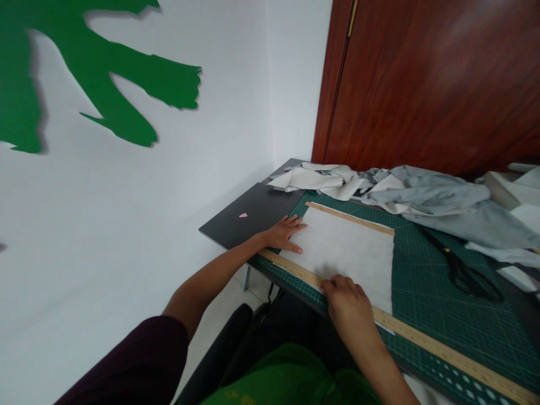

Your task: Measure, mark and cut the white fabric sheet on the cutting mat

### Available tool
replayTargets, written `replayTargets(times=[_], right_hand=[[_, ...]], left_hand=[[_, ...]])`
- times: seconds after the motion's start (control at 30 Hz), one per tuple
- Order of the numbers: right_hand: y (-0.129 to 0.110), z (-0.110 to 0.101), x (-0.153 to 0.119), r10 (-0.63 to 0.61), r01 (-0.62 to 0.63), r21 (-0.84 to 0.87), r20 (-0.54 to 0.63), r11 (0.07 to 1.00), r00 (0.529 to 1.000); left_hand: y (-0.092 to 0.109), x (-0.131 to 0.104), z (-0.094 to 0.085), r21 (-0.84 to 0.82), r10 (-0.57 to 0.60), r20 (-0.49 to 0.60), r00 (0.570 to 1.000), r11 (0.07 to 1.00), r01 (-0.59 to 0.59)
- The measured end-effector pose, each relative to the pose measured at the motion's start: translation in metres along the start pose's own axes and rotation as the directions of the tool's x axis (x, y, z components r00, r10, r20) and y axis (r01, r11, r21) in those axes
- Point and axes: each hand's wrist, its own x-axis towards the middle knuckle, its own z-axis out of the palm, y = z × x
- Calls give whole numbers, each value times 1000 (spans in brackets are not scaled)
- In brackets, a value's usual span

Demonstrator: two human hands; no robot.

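Note:
A white piece of cloth [350,247] lies flat on a green cutting mat [439,264]. Spread over the cloth's left edge is my left hand [287,233], open, palm down. Along the near edge of the cloth runs a long wooden ruler [447,351]. My right hand [346,298] is closed on this ruler near its middle, with the fingers curled and the fingertips partly hidden. A shorter wooden ruler [350,217] rests along the cloth's far edge, away from both hands.
Black scissors [468,275] lie on the mat to the right. Crumpled grey and white fabric [442,191] is heaped along the back, before a brown wooden door [430,84]. A small pink piece [243,215] sits on the dark tabletop [253,197] by the white wall.

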Motion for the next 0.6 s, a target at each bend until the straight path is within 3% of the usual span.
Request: replayTargets(times=[0.6], right_hand=[[-3, -2, -4, 16, -18, 58, 30, 998, 999]], left_hand=[[-3, 2, 8, 30, 8, -4, 1000, 1000, -7]])
